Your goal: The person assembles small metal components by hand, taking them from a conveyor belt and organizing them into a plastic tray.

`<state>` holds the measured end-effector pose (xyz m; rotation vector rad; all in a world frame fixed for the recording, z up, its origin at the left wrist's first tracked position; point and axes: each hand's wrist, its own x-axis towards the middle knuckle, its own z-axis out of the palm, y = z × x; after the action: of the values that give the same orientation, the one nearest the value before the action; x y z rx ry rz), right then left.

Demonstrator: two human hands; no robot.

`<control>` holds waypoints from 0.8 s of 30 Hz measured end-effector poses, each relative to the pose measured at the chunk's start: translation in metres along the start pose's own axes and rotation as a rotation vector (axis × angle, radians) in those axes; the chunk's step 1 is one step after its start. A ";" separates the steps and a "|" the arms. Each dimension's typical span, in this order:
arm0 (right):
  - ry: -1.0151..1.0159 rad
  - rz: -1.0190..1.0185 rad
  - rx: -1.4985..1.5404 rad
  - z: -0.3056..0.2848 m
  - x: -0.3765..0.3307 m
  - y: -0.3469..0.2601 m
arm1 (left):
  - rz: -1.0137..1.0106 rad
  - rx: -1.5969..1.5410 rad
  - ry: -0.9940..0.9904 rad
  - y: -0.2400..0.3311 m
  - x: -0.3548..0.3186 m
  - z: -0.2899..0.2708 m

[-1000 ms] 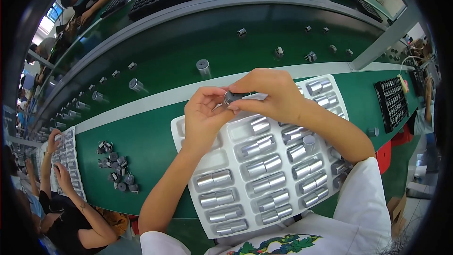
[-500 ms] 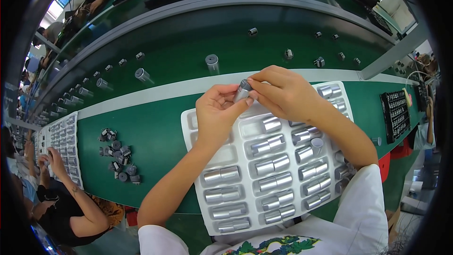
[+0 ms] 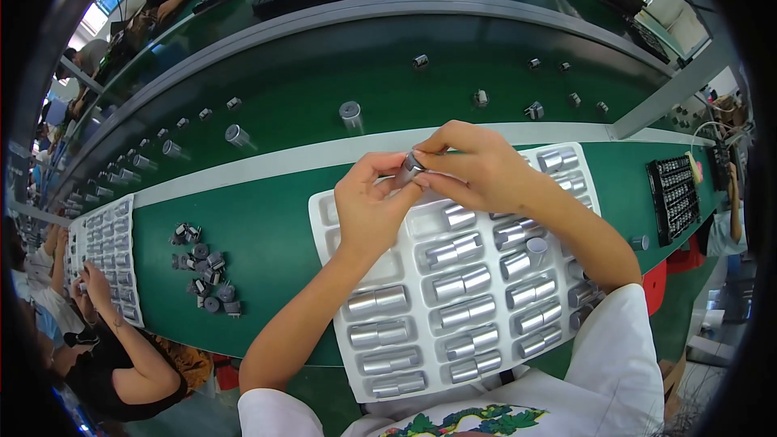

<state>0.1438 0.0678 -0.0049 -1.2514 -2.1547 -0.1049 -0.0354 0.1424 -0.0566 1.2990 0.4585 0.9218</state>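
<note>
Over the green table (image 3: 267, 226), both hands, left hand (image 3: 368, 206) and right hand (image 3: 473, 166), pinch one small metal tube (image 3: 409, 168) (shiny and grey) above the white tray (image 3: 324, 218).

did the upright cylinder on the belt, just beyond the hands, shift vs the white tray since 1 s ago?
Yes. The upright cylinder on the belt has drifted rightward relative to the white tray: earlier it stood level with the tray's left edge, now it sits inside that edge.

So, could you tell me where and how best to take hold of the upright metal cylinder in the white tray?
Grip the upright cylinder by its round side wall, coming from above: it stands on end above its lying neighbours in the white tray, its sides free.
</note>
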 end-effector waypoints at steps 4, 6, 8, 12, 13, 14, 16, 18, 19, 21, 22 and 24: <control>0.076 0.373 0.263 0.008 0.005 0.003 | -0.102 0.102 -0.055 0.002 0.003 -0.002; 0.117 0.505 0.321 0.006 0.009 0.006 | 0.380 0.580 0.137 0.020 -0.005 0.016; 0.172 0.685 0.308 -0.003 0.021 0.025 | 0.458 0.740 0.006 0.021 -0.004 0.009; -0.010 0.612 0.019 0.000 0.037 0.074 | 0.530 0.865 -0.631 0.015 -0.002 0.012; -0.136 0.627 0.034 0.003 0.041 0.079 | 0.478 0.861 -0.632 0.013 -0.003 0.008; -0.263 0.640 0.048 0.002 0.043 0.083 | 0.427 0.855 -0.632 0.010 -0.003 0.006; -0.282 0.608 0.068 -0.002 0.038 0.086 | 0.441 0.842 -0.606 0.008 -0.003 0.001; -0.060 0.603 -0.069 -0.011 0.022 0.086 | 0.396 0.805 -0.635 0.007 -0.004 -0.001; -0.073 0.685 -0.141 -0.016 0.009 0.093 | 0.389 0.804 -0.623 0.008 -0.006 0.001; -0.133 0.811 -0.251 -0.014 -0.009 0.089 | 0.375 0.744 -0.595 0.010 -0.003 0.004; -0.179 0.955 -0.366 -0.010 -0.018 0.086 | 0.373 0.742 -0.592 0.012 -0.003 0.004; -0.152 0.942 -0.266 0.001 -0.031 0.093 | 0.039 0.589 -0.457 0.017 -0.001 0.005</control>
<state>0.2290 0.0952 -0.0449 -2.3548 -1.4823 0.1101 -0.0380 0.1383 -0.0400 2.0008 0.3526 0.5003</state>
